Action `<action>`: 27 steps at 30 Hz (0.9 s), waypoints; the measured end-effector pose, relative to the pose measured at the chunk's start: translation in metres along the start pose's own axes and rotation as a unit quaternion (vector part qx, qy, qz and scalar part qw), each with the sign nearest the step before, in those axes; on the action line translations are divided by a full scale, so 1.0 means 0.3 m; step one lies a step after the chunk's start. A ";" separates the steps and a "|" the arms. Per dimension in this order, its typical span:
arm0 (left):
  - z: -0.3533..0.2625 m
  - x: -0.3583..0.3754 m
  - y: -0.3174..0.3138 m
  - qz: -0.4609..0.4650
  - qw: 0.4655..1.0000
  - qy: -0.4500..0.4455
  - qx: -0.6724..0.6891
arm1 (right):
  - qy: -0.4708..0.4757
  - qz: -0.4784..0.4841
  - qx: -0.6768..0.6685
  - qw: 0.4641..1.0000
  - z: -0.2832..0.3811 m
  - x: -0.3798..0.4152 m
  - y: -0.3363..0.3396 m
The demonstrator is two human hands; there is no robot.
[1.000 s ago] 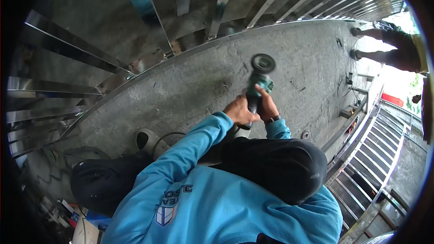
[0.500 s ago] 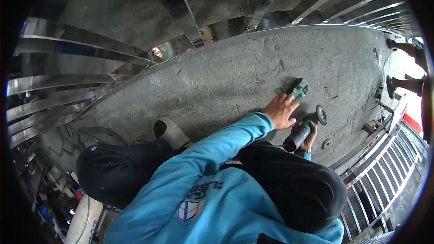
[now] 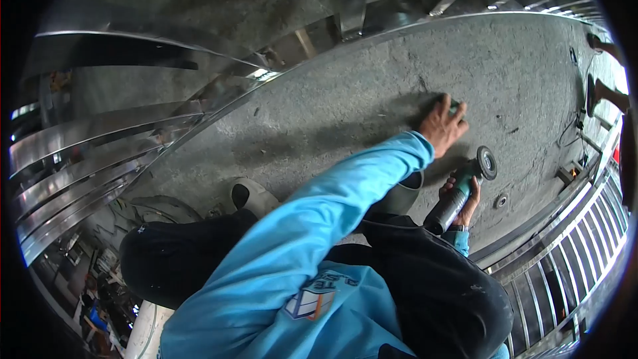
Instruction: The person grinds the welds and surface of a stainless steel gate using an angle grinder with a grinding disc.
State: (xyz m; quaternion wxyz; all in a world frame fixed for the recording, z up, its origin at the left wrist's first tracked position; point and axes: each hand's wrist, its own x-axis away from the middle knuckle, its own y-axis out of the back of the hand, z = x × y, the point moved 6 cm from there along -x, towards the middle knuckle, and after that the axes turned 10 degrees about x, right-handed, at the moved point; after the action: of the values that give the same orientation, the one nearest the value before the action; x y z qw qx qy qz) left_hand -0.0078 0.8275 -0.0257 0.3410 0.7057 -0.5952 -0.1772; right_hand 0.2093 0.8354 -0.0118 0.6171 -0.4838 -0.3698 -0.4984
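Note:
My right hand (image 3: 470, 203) is wrapped around the green and black body of an angle grinder (image 3: 453, 205). The grinder's round disc (image 3: 486, 163) points away from me, clear of the floor. My left hand (image 3: 444, 126) reaches forward across my body, fingers curled down over a small green patterned cloth (image 3: 454, 108). Most of that cloth is hidden under the fingers; only a bit of green shows between them. A loose small disc (image 3: 501, 200) lies on the concrete to the right of the grinder.
A shiny metal frame with bars (image 3: 100, 126) curves along the left and far side. To the right lies a barred metal rack (image 3: 565, 252). Another person's feet (image 3: 601, 93) stand at the far right, near a cable. Clutter (image 3: 100, 292) and a pale cylinder (image 3: 147, 332) are at lower left.
My left hand has moved forward and closed over the green cloth, now mostly covered. My right hand still holds the grinder. The view has shifted slightly.

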 end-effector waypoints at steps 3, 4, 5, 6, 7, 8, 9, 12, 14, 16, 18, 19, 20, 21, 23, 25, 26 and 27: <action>0.104 0.103 0.154 -0.105 0.993 0.024 0.052 | 0.043 0.041 0.035 0.998 0.024 0.022 -0.068; 0.152 0.143 0.208 -0.080 0.991 0.067 0.089 | 0.065 0.054 0.049 0.995 0.032 0.033 -0.107; 0.185 0.186 0.249 -0.086 0.992 0.058 0.074 | 0.082 0.072 0.056 0.992 0.041 0.047 -0.147; 0.211 0.241 0.300 -0.118 0.985 0.077 0.094 | 0.085 0.075 0.055 0.992 0.046 0.049 -0.178; 0.253 0.289 0.319 -0.123 0.972 0.093 0.178 | 0.109 0.074 0.060 0.989 0.059 0.052 -0.203; 0.280 0.318 0.326 -0.128 0.951 0.107 0.262 | 0.133 0.073 0.066 0.986 0.075 0.060 -0.229; 0.271 0.328 0.335 -0.132 0.951 0.105 0.259 | 0.157 0.093 0.075 0.980 0.092 0.074 -0.269; 0.184 0.388 0.332 -0.121 0.981 0.098 0.118 | 0.198 0.114 0.094 0.969 0.130 0.103 -0.359; 0.026 0.421 0.354 -0.144 0.975 0.006 0.167 | 0.217 0.168 0.102 0.956 0.153 0.112 -0.395; -0.122 0.438 0.295 -0.033 0.945 -0.061 0.319 | 0.233 0.216 0.095 0.943 0.166 0.119 -0.418; -0.240 0.475 0.318 0.025 0.919 -0.076 0.386 | 0.217 0.270 0.111 0.932 0.172 0.132 -0.437; -0.264 0.494 0.309 0.007 0.921 -0.087 0.379 | 0.230 0.268 0.096 0.931 0.181 0.144 -0.445; -0.271 0.502 0.305 -0.012 0.923 -0.098 0.371 | 0.242 0.267 0.081 0.929 0.189 0.152 -0.451; -0.267 0.498 0.318 -0.020 0.926 -0.094 0.365 | 0.229 0.283 0.078 0.928 0.182 0.154 -0.445; -0.299 0.501 0.324 0.030 0.971 -0.176 0.156 | 0.241 0.270 0.113 0.925 0.181 0.138 -0.421; -0.300 0.509 0.326 0.020 0.973 -0.209 0.099 | 0.232 0.265 0.125 0.928 0.159 0.131 -0.404; -0.309 0.515 0.320 0.013 0.968 -0.245 0.046 | 0.220 0.238 0.129 0.937 0.148 0.120 -0.388; -0.308 0.520 0.311 -0.010 0.969 -0.246 0.025 | 0.210 0.210 0.132 0.946 0.138 0.108 -0.372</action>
State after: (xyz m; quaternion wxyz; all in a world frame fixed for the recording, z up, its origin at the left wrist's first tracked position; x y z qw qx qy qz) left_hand 0.0214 0.6972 0.1284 0.1649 0.6549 -0.6576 -0.3340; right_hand 0.1091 0.8632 0.0549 0.8298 -0.3494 -0.1841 -0.3943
